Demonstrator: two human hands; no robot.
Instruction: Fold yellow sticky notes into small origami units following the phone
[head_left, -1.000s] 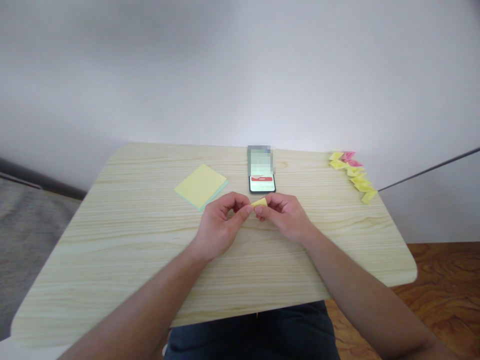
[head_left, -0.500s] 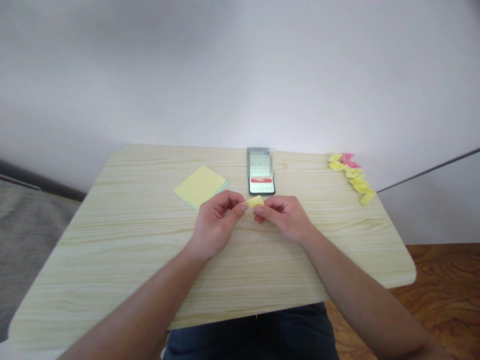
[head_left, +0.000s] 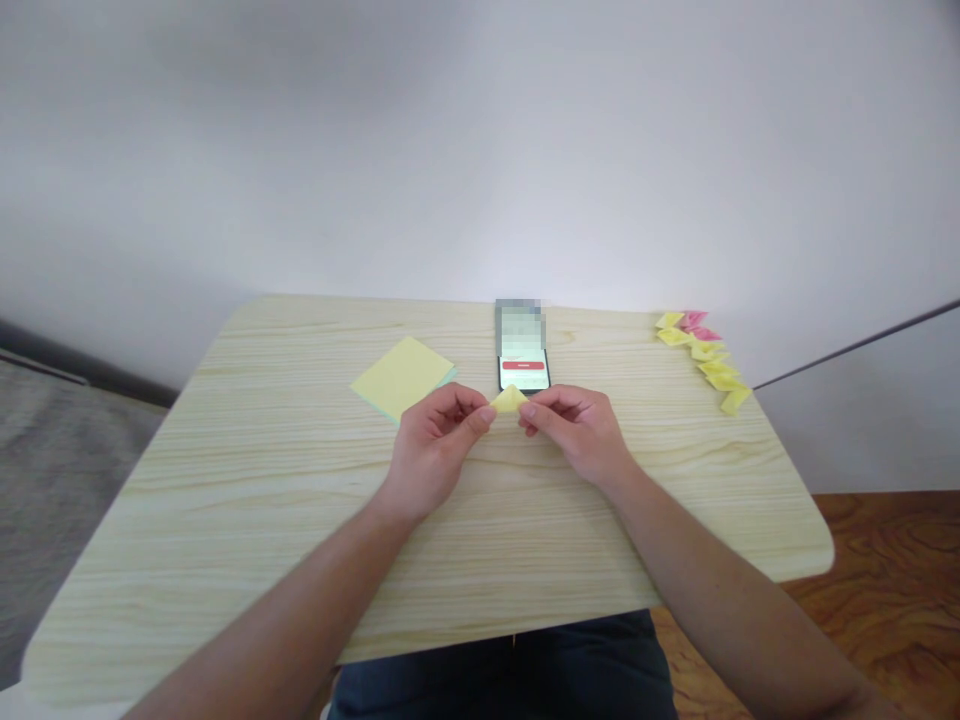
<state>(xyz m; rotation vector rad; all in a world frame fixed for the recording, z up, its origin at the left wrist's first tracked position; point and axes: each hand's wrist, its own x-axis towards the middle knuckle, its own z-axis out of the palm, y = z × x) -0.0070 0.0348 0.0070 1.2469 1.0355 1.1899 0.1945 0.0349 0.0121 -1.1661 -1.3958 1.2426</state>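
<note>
Paper [head_left: 510,400]: sm. yellow folded bit, held up just on the near side of the phone [head_left: 523,376], its peak overlapping the phone's bottom edge in view. Can't tell if it touches the table or hangs just above.

L hand [head_left: 433,440], near-left of phone: thumb & index pinched on paper's left end, other fingers curled under. R hand [head_left: 581,435], near-right of phone: same sort of pinch, on the right end, so no real gap betw. thumb & finger on either side.

What's changed: a moment ago the paper's tilted w/ its high corner over toward R hand; now it's approx. level, peak midway betw. both hands, more of its face showing. Prob. means it's been turned/evened up, w/ a fold being worked. Exact creases too sm. to make out.

Left of phone: yellow sheet [head_left: 403,375] on top of a green sheet [head_left: 450,376], green only peeking out at the edge; L hand overlaps their near corner in view.

Well right of phone: row of folded yellow pcs [head_left: 718,376] + pink pcs [head_left: 703,333], along the table's edge.

Under phone: pale wood-grain table [head_left: 525,540]. Behind phone: white wall [head_left: 480,150].
</note>
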